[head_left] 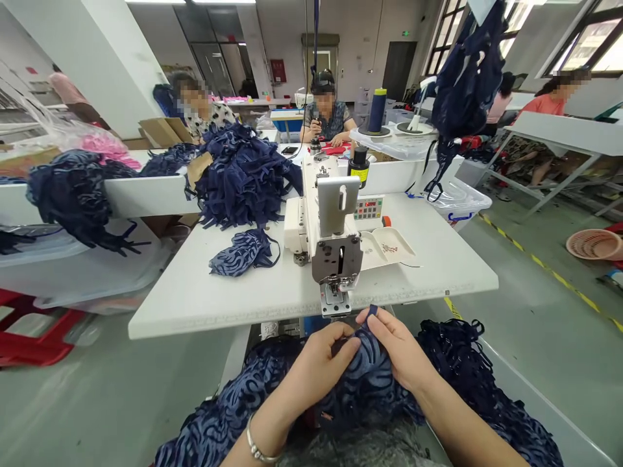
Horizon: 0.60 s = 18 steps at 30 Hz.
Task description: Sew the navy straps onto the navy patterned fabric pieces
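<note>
Both my hands pinch a navy patterned fabric piece (360,376) that lies in my lap, just in front of the sewing machine (333,240). My left hand (318,366) grips the cloth's upper edge with closed fingers; a bracelet circles its wrist. My right hand (394,347) holds a small navy strap end (372,311) up between thumb and forefinger, close below the machine's presser foot (335,298). More of the same cloth spreads over my knees.
The white table (243,292) carries a folded navy piece (243,251) and a large navy heap (243,172). A bin of dark straps (467,357) stands at my right. Other people sit at tables behind. Red stools (34,331) stand left.
</note>
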### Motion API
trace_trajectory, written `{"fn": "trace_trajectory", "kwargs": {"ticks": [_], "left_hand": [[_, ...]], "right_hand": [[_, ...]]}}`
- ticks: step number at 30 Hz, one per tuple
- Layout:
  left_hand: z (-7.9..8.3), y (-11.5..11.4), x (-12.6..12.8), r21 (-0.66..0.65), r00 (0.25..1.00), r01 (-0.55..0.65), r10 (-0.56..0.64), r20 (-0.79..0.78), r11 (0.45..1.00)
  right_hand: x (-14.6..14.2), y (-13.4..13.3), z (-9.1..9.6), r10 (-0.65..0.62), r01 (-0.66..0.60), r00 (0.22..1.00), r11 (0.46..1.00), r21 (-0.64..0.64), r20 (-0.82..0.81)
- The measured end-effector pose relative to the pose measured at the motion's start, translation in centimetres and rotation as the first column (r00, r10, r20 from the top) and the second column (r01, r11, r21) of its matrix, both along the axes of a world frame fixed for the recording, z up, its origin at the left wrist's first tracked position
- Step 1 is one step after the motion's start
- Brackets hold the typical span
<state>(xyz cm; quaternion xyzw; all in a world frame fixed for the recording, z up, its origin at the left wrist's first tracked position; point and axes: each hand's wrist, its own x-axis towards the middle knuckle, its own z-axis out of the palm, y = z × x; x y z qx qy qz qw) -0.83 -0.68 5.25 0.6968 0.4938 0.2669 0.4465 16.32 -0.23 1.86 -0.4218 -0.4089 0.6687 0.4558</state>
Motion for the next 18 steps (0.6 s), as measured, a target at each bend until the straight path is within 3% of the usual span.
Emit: {"fn": "trace_trajectory", "kwargs": {"ticks": [3,5,7,9,12,15,18], "left_hand": [[-0.6,0.3,0.1,0.15,0.993,-0.099,0.107,-0.046,0.984],[-1.3,0.5,-0.2,0.3,0.977,-0.145,0.184,-0.106,0.943],[-2.2,0.6,-0.7,0.466,0.955,-0.082,0.204,-0.218,0.881],[-3.3,0.5,-1.3,0.583,0.91,0.056,0.198,-0.364,0.811],[-4.7,0.4,-2.2,0.64,0.828,0.201,0.221,-0.516,0.741],[-5.7,0.3,-2.4,0.667,0.775,0.227,0.284,-0.565,0.709],[-6.3,0.4,-1.9,0.681,0.772,0.21,0.309,-0.556,0.701]], "right_hand": [[-0.5,2.4,0.3,-0.068,0.061,0.995,0.994,0.088,0.071],[-0.9,4.4,-0.2,-0.093,0.065,0.986,0.979,0.195,0.14],[-1.4,6.4,-0.7,-0.106,0.046,0.975,0.956,0.291,0.195],[-2.0,7.9,-0.9,-0.125,0.022,0.958,0.93,0.366,0.26],[-2.7,9.0,-0.3,-0.154,-0.056,0.892,0.895,0.442,0.425],[-3.1,9.4,0.8,-0.205,-0.127,0.802,0.859,0.496,0.561],[-3.2,9.9,1.2,-0.218,-0.17,0.769,0.836,0.521,0.601]]}}
